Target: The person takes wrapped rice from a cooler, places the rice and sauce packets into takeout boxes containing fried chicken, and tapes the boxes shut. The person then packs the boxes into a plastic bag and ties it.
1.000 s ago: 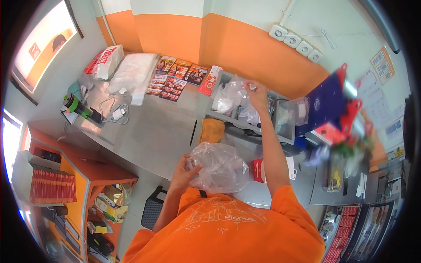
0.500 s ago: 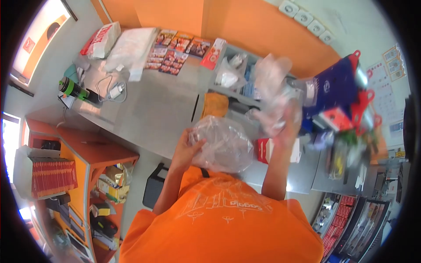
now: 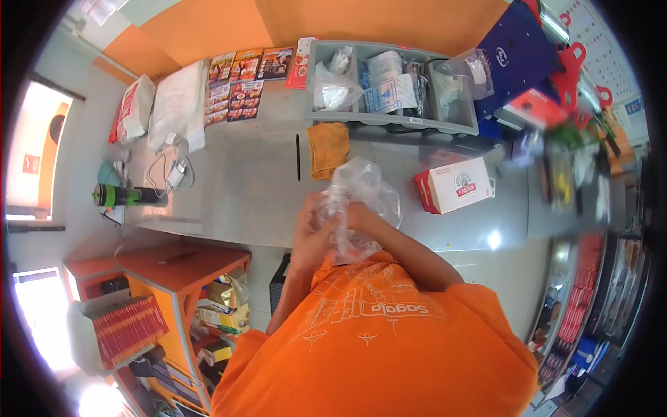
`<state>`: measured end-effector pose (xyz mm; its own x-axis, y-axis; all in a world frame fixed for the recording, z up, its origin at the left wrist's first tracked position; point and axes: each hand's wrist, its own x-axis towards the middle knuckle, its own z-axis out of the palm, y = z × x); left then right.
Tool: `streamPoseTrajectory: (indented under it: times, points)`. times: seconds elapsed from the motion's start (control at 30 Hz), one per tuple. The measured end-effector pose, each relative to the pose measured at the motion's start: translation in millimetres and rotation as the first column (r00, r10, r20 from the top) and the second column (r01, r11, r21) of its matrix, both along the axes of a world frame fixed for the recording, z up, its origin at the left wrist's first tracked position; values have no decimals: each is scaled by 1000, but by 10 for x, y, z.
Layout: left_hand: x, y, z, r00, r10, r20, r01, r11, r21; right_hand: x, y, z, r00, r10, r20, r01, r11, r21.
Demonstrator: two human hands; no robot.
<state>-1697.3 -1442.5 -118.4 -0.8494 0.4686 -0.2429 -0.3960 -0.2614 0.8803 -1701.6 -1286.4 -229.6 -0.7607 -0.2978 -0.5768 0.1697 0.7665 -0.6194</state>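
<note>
A clear plastic bag (image 3: 368, 182) is bunched up close to my orange shirt, above the table's front edge. My left hand (image 3: 313, 235) grips its left side, fingers closed on the crumpled plastic. From the right, my right hand (image 3: 356, 221) meets the left one at the bag. Its fingers are partly covered by the plastic and appear closed on it. A folded yellow-brown cloth (image 3: 328, 149) lies just beyond the bag. Right of the bag stands a white and red food box (image 3: 455, 185).
A grey divided tray (image 3: 441, 127) with plastic bags, packets and utensils stands at the back. Flyers (image 3: 244, 101), white plastic sheets (image 3: 175, 104) and a black-green bottle (image 3: 128, 196) are to the left. A dark thin stick (image 3: 299, 157) lies on the metal table (image 3: 236, 187).
My right hand has come down from beside the tray, where it held blurred clear plastic, to join my left hand at the bag. The bag is now bunched smaller. The view has shifted.
</note>
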Motion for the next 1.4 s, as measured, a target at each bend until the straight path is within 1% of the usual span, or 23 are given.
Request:
streamPoseTrajectory:
  times: [0.13, 0.3, 0.43, 0.47, 0.5, 0.53, 0.6, 0.63, 0.7, 0.77, 0.83, 0.87, 0.9, 0.93, 0.97, 1.0, 1.03, 1.07, 1.1, 1.13, 1.17, 1.3, 1.4]
  points:
    - [-160, -256, 85, 970, 243, -5, -242, 970, 36, 182, 345, 476, 987, 48, -156, -52, 998, -20]
    - [-202, -263, 82, 983, 183, -7, -183, 983, -24, 552, 704, 734, 891, 28, -453, -200, 920, -336]
    - [-172, -69, 143, 993, 121, -8, -121, 986, -113, 474, 373, 561, 809, -84, -582, 40, 995, -87]
    - [-173, -39, 127, 995, 97, -9, -97, 989, -111, 336, 226, 648, 942, 161, -293, -119, 981, 154]
    - [-161, 31, 86, 997, 65, -28, -68, 991, -114, 291, 201, 737, 949, 307, 79, -316, 894, 317]
    - [-135, 33, 64, 997, 59, -46, -65, 990, -122, 267, 199, 831, 954, 287, 85, -299, 900, 318]
    - [-127, 8, 50, 998, 49, -32, -52, 993, -106, 248, 264, 988, 976, 145, -163, -167, 978, -128]
    - [-121, -3, 43, 998, 61, -21, -63, 993, -96, 321, 292, 808, 978, 137, -159, -157, 980, -119]
    - [-94, -20, 92, 997, 75, -29, -78, 990, -115, 522, 358, 301, 749, 34, -662, -30, 999, 18]
    - [-155, -15, 135, 994, 97, -45, -102, 986, -130, 607, 726, 1473, 868, -119, -482, -177, 832, -525]
    - [-144, -45, 138, 995, 87, -55, -96, 979, -178, 880, 1212, 1790, 857, -450, -250, 88, 607, -790]
    - [-134, -46, 134, 994, 93, -50, -101, 979, -176, 1025, 1383, 1788, 595, -772, -222, 392, 520, -759]
    - [-146, -33, 134, 995, 90, -41, -95, 984, -151, 1094, 1617, 1734, 325, -894, -309, 550, 445, -707]
    - [-156, -22, 137, 996, 82, -34, -86, 988, -127, 1166, 1845, 1435, 40, -807, -589, 749, 414, -517]
    - [-159, -13, 148, 996, 79, -34, -83, 989, -123, 1230, 2013, 1002, -167, -542, -824, 902, 253, -349]
    - [-163, 1, 163, 998, 53, -15, -54, 994, -98, 1311, 2063, 563, -171, -538, -825, 904, 249, -349]
    - [-165, 22, 167, 1000, 27, 5, -27, 997, -71, 1415, 2077, 131, -152, -548, -823, 971, 72, -228]
    - [-174, 38, 153, 1000, 25, 8, -24, 997, -67, 1498, 2073, -66, -134, -562, -816, 990, -104, -91]
    - [-187, 40, 131, 1000, 10, -9, -11, 996, -83, 1526, 2012, 47, -129, -561, -818, 991, -103, -86]
    - [-187, 33, 112, 1000, -4, -25, 2, 995, -103, 1505, 1878, 303, -327, -868, -373, 923, -209, -323]
    - [-183, 21, 102, 1000, -4, -20, 2, 994, -109, 1504, 1787, 429, -360, -910, 205, 793, -414, -447]
    - [-197, -7, 139, 999, -23, -23, 19, 988, -152, 1762, 1978, 298, -160, -854, 495, 683, -458, -569]
    - [-207, -44, 176, 999, -23, -36, 15, 980, -200, 1969, 1943, 400, -218, -876, 431, 669, -456, -587]
